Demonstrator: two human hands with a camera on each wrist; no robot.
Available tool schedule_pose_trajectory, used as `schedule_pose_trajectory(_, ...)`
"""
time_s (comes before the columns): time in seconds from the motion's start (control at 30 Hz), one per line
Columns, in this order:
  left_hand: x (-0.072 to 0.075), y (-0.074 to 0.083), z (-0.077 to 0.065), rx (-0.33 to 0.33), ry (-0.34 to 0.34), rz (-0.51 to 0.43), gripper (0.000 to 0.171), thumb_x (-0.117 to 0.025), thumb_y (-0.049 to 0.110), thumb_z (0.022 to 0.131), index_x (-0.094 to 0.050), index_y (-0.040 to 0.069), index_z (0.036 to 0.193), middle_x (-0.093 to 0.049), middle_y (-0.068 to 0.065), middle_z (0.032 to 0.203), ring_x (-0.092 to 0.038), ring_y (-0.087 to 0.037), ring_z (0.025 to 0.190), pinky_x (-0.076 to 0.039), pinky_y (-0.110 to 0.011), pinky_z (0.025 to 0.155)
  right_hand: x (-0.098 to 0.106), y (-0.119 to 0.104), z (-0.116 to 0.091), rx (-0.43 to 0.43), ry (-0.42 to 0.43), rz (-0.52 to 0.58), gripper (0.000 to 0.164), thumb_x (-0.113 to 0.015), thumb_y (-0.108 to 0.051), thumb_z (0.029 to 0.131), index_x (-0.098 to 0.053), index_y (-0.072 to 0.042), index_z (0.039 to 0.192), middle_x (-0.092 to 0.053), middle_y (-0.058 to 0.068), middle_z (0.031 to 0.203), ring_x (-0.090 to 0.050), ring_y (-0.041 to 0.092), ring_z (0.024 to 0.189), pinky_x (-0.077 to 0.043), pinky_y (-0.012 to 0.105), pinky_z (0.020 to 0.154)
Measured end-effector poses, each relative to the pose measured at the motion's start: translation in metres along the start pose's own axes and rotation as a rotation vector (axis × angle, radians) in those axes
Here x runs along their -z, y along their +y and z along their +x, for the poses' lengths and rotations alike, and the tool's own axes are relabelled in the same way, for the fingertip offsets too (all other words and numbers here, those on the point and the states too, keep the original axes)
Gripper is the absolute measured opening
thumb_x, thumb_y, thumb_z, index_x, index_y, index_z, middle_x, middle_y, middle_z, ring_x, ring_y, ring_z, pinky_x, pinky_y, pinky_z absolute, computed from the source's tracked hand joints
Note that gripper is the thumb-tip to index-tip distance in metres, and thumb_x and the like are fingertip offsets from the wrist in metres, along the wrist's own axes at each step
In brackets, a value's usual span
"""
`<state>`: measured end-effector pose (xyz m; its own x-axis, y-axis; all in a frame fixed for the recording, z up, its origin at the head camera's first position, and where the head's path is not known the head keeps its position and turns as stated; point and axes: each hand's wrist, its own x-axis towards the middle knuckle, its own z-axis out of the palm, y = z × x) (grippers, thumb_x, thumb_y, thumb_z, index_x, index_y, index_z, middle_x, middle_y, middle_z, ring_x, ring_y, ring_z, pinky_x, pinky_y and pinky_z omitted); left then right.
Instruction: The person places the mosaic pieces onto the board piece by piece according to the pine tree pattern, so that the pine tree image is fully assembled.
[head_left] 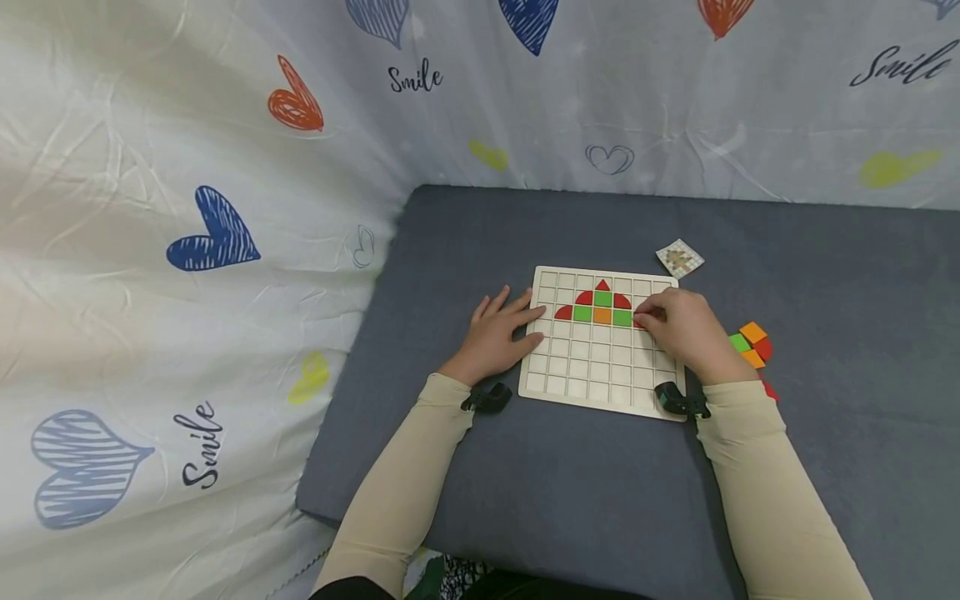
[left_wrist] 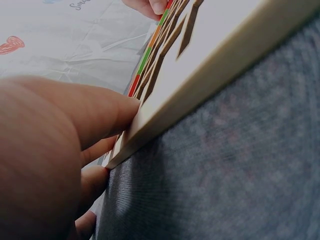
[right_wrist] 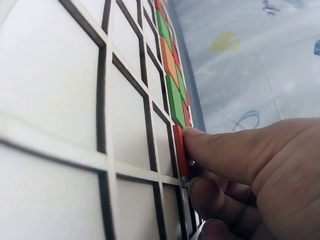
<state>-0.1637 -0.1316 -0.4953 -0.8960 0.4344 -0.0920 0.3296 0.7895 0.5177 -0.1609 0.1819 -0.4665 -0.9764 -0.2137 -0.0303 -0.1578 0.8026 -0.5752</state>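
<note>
A pale wooden grid board (head_left: 579, 368) lies on the grey surface, bearing a pattern of red, green and orange blocks. The left hand (head_left: 491, 340) is spread over its left edge, thumb and a fingertip touching the rim. At the right end of the pattern's lower row, the right hand (head_left: 688, 332) pinches a red block (right_wrist: 180, 150) between thumb and fingers, at a grid cell beside a green block (right_wrist: 174, 101). Whether that red block is fully seated cannot be told. An orange block (head_left: 602, 316) sits mid-row, with a red triangle block (head_left: 603, 286) at the top.
Loose orange (head_left: 753, 332), green and red blocks lie right of the board, partly hidden by the right forearm. A small patterned card (head_left: 680, 258) is behind the board's far right corner. Printed white sheeting (head_left: 525, 117) borders the surface at the back and left.
</note>
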Motion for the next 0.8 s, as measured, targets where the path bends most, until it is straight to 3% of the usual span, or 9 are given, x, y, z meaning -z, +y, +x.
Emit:
schedule_pose_trajectory(0.6, -0.001, -0.002, -0.001, 0.001, -0.002, -0.008, 0.054, -0.059, 0.043, 0.108, -0.048, 0.029, 0.159, -0.025, 0.004, 0.173, -0.004, -0.024, 0.164, 0.005, -0.046, 0.132, 0.002, 0.006, -0.007, -0.015, 0.031, -0.031, 0.014, -0.075, -0.011, 0.097, -0.08, 0.0, 0.104, -0.073, 0.019, 0.101, -0.064, 0.033, 0.087, -0.051, 0.046, 0.076)
schedule_pose_trajectory(0.8, -0.001, -0.003, 0.0, -0.005, 0.001, -0.004, 0.054, -0.059, 0.044, 0.108, -0.048, 0.029, 0.16, -0.024, 0.004, 0.173, -0.003, -0.023, 0.164, 0.005, -0.046, 0.132, 0.007, 0.01, -0.014, -0.014, 0.054, -0.053, 0.016, -0.069, -0.01, 0.1, -0.079, 0.001, 0.107, -0.073, 0.021, 0.104, -0.062, 0.033, 0.085, -0.049, 0.044, 0.073)
